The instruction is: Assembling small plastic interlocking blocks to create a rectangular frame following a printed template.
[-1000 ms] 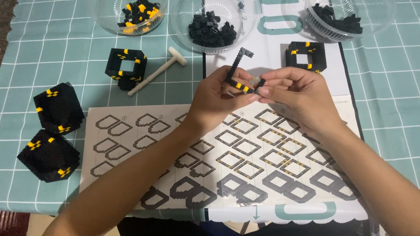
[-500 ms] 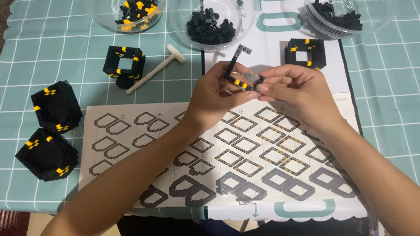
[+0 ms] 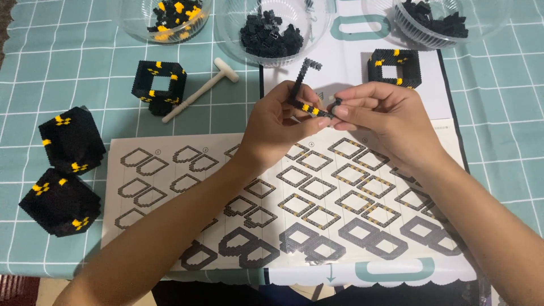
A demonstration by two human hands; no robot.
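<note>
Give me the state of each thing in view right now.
Left hand: gripping the L-shaped strip.
Right hand: pinching the strip's end.
L-shaped strip: unfinished, held above the sheet.
Hollow cubes: open-centred, on table.
Solid cubes: closed, side by side.
Mallet: lying unused.

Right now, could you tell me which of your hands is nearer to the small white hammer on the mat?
Left. The left hand is just right of the white hammer, whose head points toward it; the right hand is farther right, beyond the left hand.

Both hands (image 3: pixel 340 116) pinch a black-yellow brick strip (image 3: pixel 303 93) above instruction sheet (image 3: pixel 340 204).
</note>
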